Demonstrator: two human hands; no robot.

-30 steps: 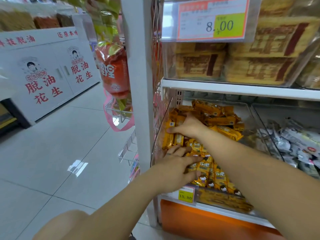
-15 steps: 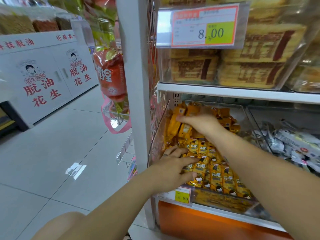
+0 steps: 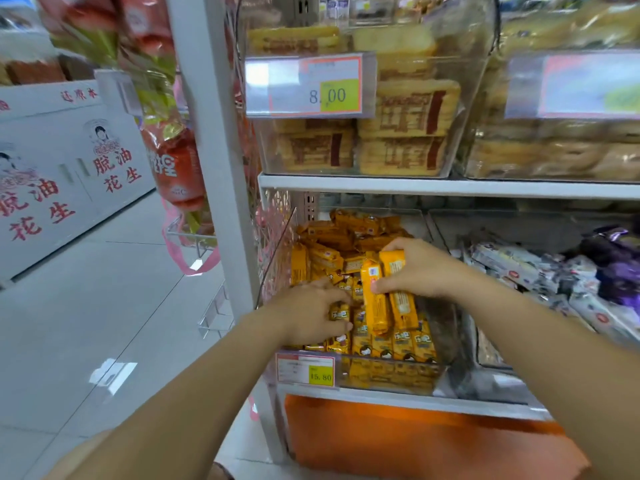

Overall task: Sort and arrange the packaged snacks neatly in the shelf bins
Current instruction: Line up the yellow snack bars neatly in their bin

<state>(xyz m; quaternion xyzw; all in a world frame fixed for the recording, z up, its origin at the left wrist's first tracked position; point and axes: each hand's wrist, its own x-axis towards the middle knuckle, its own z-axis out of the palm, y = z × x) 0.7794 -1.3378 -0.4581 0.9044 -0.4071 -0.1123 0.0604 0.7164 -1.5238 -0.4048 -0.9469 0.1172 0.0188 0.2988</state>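
A clear plastic bin point(image 3: 450, 344) on the lower shelf holds several small orange snack packets point(image 3: 346, 237). They lie jumbled at the back and stand in a neat row point(image 3: 391, 344) at the front. My right hand point(image 3: 415, 268) grips two orange packets point(image 3: 388, 299) and holds them upright above the front row. My left hand point(image 3: 311, 313) rests on the row's left end, with its fingers and thumb curled round a packet point(image 3: 339, 311) there.
A white shelf post point(image 3: 214, 168) stands left of the bin. To the right, another bin holds white and purple packets point(image 3: 554, 271). Tan biscuit packs point(image 3: 398, 133) fill clear bins on the shelf above. Price tags read 8.00 point(image 3: 329, 95) and 15.80 point(image 3: 320, 375). Tiled floor point(image 3: 86, 323) lies left.
My right hand came forward from the back pile and now holds two packets over the front row. My left hand's fingers have curled round a packet at the row's left end.
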